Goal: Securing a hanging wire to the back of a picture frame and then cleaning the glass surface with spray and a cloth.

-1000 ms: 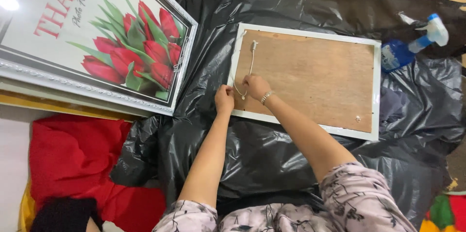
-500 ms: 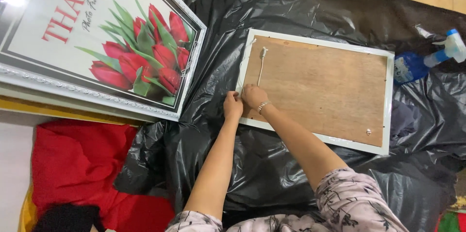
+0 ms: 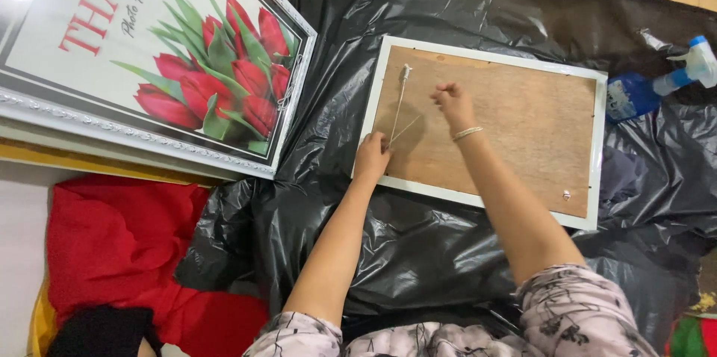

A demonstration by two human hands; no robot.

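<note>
A white-edged picture frame (image 3: 597,155) lies face down on black plastic sheeting, its brown backing board (image 3: 523,125) facing up. A thin pale string (image 3: 399,107) runs from a fixing near the board's upper left corner down to my left hand (image 3: 371,159), which pinches it at the frame's left edge. From there the string angles up to my right hand (image 3: 450,99), fingers closed on its other end above the board. A bracelet sits on my right wrist.
A large silver-framed print of red tulips (image 3: 149,58) lies at the upper left. A blue spray bottle (image 3: 657,84) rests right of the frame. Black plastic sheeting (image 3: 418,252) covers the middle; red cloth (image 3: 112,252) lies at the lower left.
My right hand has moved up and right away from my left, drawing the string taut between them. The left hand stays at the frame's left edge. The view has shifted.
</note>
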